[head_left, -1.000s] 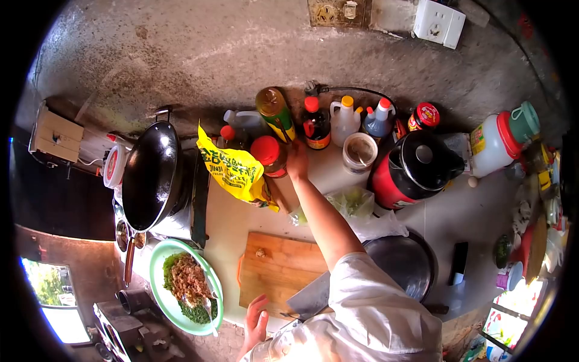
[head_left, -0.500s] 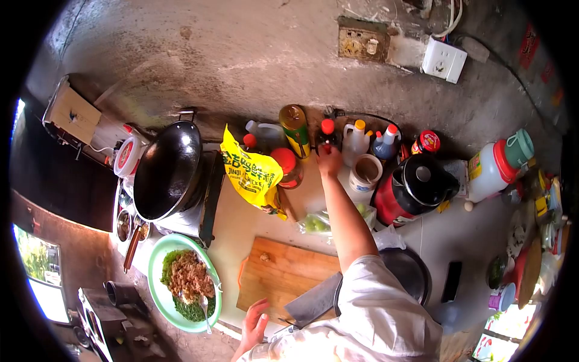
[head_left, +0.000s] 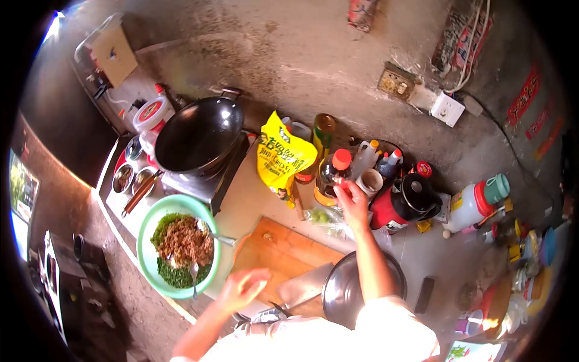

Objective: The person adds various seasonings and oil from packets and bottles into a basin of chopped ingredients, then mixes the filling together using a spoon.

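My right hand [head_left: 352, 198] is closed on a dark sauce bottle with a red cap [head_left: 333, 175], gripping its right side above the counter. My left hand [head_left: 244, 288] has its fingers apart and holds nothing, over the near left part of the wooden cutting board [head_left: 271, 256]. A cleaver [head_left: 304, 285] lies on the board's near right part. To the left, a green bowl [head_left: 143, 246] holds minced meat and chopped greens, with two spoons in it. A yellow seasoning bag [head_left: 282, 155] stands behind the board, left of the bottle.
A black wok [head_left: 196, 136] rests on a stove at the back left. Right of the bottle are a white jar [head_left: 369, 181], a red kettle [head_left: 401, 202] and a round dark pan [head_left: 338, 289]. A black phone [head_left: 424, 295] lies on the counter's right side.
The red-capped bottle has come away from the back row toward me in my right hand. My left hand has risen over the board. The view has tilted and shifted.
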Demonstrator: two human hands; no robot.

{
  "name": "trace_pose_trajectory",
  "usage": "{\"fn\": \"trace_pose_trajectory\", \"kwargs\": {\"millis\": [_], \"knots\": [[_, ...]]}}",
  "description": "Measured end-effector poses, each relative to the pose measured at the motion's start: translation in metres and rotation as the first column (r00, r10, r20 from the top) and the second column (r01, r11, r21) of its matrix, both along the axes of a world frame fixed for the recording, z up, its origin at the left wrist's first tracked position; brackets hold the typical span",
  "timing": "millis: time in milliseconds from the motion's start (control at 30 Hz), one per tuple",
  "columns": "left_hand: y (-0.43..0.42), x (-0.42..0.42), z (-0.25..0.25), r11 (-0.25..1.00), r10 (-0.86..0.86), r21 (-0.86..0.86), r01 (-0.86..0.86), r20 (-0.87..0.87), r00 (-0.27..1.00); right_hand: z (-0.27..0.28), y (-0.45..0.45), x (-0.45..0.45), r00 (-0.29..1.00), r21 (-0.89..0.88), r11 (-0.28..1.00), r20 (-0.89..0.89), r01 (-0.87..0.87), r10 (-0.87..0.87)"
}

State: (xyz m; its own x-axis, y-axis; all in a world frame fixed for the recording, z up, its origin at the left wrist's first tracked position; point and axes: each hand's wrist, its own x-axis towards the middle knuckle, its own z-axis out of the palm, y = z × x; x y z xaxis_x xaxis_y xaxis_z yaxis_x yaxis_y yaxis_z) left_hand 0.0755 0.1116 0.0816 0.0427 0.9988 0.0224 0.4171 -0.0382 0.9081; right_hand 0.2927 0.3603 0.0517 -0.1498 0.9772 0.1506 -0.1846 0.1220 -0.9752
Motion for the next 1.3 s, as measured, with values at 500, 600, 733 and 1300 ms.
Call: {"fn": "trace_pose_trajectory", "kwargs": {"millis": [500, 600, 733, 1300], "knots": [[-0.067, -0.093, 0.095, 0.803, -0.25, 0.396, 0.445, -0.454, 0.855, 0.058, -0.243, -0.07, 0.564, 0.118, 0.579, 0.444, -0.807, 0.696], [-0.102, -0.115, 0.08, 0.814, -0.165, 0.392, 0.428, -0.552, 0.818, 0.041, -0.279, -0.09, 0.524, -0.004, 0.6, 0.48, -0.8, 0.703], [-0.13, -0.142, 0.053, 0.88, -0.004, 0.393, 0.267, -0.556, 0.831, 0.027, -0.323, -0.126, 0.585, -0.234, 0.693, 0.395, -0.682, 0.709], [-0.205, -0.342, 0.021, 0.693, 0.714, 0.106, -0.713, -0.232, 0.66, 0.039, -0.35, -0.273, 0.631, 0.085, 0.893, 0.737, -0.442, 0.242]]}}
